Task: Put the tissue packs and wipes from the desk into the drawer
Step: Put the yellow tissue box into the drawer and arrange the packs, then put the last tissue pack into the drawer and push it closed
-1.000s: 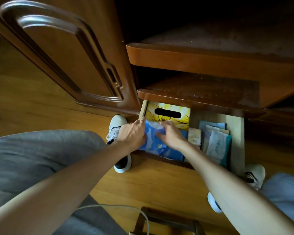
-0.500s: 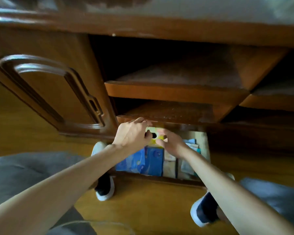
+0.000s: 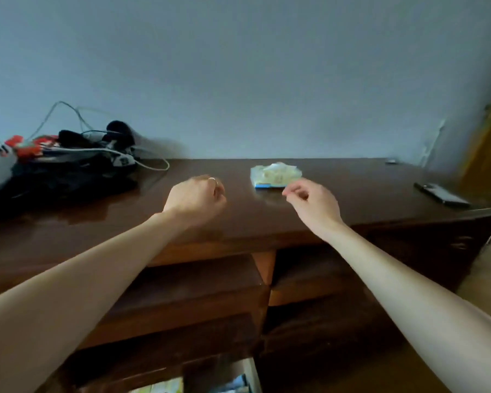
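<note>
One pale tissue pack (image 3: 275, 175) with a blue edge lies on the dark wooden desk (image 3: 366, 194), toward the back middle. My right hand (image 3: 312, 201) hovers just in front of it, empty, fingers loosely curled and slightly apart. To the pack's left, my left hand (image 3: 194, 199) is held over the desk as a loose fist holding nothing, a ring on one finger. At the bottom edge a corner of the open drawer (image 3: 250, 373) shows, with a yellow box (image 3: 165, 387) and blue packs (image 3: 234, 385) inside.
A black heap of bags, cables and red items (image 3: 65, 163) fills the desk's left end. A dark phone (image 3: 441, 194) lies near the right end. Open shelves (image 3: 199, 287) sit under the desktop. A blue-grey wall rises behind.
Both hands have left the drawer and risen above the desktop. The view has swung up from the drawer to the desk and wall, and the blue packs stayed in the drawer.
</note>
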The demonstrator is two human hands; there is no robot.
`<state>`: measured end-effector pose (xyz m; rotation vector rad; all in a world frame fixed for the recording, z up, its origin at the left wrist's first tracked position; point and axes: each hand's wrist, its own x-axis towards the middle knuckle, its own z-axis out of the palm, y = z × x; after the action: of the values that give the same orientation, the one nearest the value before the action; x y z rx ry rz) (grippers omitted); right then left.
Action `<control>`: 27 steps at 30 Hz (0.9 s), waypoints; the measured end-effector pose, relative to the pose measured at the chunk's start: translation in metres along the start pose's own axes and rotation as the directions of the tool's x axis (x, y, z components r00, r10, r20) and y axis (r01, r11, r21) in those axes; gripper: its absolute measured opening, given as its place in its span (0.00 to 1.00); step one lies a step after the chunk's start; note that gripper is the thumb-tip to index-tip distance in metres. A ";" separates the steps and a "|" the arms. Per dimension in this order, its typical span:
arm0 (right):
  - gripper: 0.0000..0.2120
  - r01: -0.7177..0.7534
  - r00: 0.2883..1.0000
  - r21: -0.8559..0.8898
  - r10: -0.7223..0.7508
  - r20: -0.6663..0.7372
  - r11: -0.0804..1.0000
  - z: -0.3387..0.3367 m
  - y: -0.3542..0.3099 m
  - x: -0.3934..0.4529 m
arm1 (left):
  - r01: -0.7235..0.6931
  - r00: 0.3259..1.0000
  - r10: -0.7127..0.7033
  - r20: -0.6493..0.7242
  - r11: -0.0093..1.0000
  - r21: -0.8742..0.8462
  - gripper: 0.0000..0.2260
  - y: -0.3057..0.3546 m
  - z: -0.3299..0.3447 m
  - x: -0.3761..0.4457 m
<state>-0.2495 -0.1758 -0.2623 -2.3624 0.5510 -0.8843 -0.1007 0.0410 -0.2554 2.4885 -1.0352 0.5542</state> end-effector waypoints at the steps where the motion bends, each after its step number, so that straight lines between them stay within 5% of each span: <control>1: 0.07 -0.005 1.000 -0.062 0.007 0.028 0.998 0.001 0.003 0.017 | 0.022 0.999 -0.022 0.041 1.000 -0.001 0.10 -0.005 0.012 0.006; 6: 0.32 -0.063 0.953 -0.334 0.156 0.260 0.940 0.044 0.020 0.086 | 0.082 0.992 -0.079 0.095 0.996 -0.033 0.20 -0.035 0.055 0.019; 14: 0.31 0.011 0.967 -0.625 0.152 0.207 0.781 0.104 0.023 0.133 | 0.054 0.998 -0.052 0.038 0.998 -0.040 0.21 -0.036 0.060 0.023; 18: 0.25 0.052 0.968 -0.517 0.083 0.235 0.854 0.095 0.021 0.119 | 0.069 0.996 -0.066 0.051 0.995 -0.065 0.21 -0.034 0.058 0.020; 21: 0.14 0.055 0.966 -0.165 -0.010 0.259 0.985 0.080 0.022 0.096 | 0.063 0.997 -0.059 0.042 0.994 -0.094 0.25 -0.031 0.052 0.018; 27: 0.10 0.009 0.921 0.215 -0.092 0.378 0.976 0.038 -0.004 0.043 | 0.080 0.995 -0.056 0.087 0.949 -0.304 0.23 -0.030 0.038 0.007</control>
<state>-0.1925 -0.1824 -0.2643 -2.2781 0.2237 -0.4476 -0.0663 0.0382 -0.2904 2.2730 -0.9769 0.2534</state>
